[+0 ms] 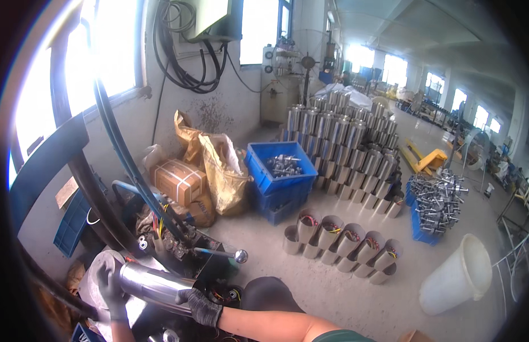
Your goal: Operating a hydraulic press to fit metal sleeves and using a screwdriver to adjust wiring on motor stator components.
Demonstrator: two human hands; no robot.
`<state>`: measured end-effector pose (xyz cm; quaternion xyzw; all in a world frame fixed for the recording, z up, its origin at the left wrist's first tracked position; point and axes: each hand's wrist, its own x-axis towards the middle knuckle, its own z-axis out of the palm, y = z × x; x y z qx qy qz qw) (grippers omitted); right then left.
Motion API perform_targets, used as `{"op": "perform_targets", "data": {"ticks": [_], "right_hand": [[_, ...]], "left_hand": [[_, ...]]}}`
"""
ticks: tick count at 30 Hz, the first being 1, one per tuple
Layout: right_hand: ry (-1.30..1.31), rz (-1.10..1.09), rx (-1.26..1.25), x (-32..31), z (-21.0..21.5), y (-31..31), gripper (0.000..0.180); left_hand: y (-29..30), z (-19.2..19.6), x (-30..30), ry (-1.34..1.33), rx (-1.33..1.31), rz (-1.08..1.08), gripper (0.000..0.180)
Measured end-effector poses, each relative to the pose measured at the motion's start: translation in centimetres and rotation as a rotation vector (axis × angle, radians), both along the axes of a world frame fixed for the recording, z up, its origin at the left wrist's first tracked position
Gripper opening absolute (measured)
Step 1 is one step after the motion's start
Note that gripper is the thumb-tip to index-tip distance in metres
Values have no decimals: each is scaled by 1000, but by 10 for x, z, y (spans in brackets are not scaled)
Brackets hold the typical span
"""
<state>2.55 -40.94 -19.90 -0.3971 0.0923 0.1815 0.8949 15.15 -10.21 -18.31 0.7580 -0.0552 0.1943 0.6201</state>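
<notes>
A shiny metal cylinder lies slantwise in front of me at the lower left. My right hand, in a dark knit glove, is closed on its right end, fingers over the top edge. By the left end is my left hand in a grey glove; it is blurred, and whether it touches the cylinder is unclear. Behind both stands a greasy dark machine with a ball-ended lever and coloured wires. A round grey metal part sits beside my left hand.
Short metal cylinders with wires inside stand in rows on the floor. Beyond them rise stacked cylinders. Blue crates, sacks and a carton line the left wall. At right are a shaft-filled crate, a white bucket and a yellow pallet jack.
</notes>
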Motion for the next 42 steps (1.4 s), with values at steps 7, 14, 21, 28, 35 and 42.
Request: {"op": "perform_targets", "data": {"ticks": [7, 14, 21, 28, 35, 42], "right_hand": [[-111, 90, 21, -4, 4, -14, 16], [97, 56, 187, -32, -14, -28, 26], [-26, 138, -31, -35, -1, -124, 48], [-530, 309, -1278, 20, -32, -384, 11], [-375, 544, -2079, 66, -20, -581, 17], [118, 489, -1965, 63, -24, -624, 29]], "left_hand": [[-80, 28, 62, 237, 714, 136, 37], [-95, 40, 68, 220, 906, 382, 29], [-67, 18, 81, 239, 828, 346, 29], [-81, 37, 69, 390, 1172, 328, 40], [-85, 53, 42, 273, 1257, 409, 46], [-83, 40, 52, 302, 1260, 396, 45]]}}
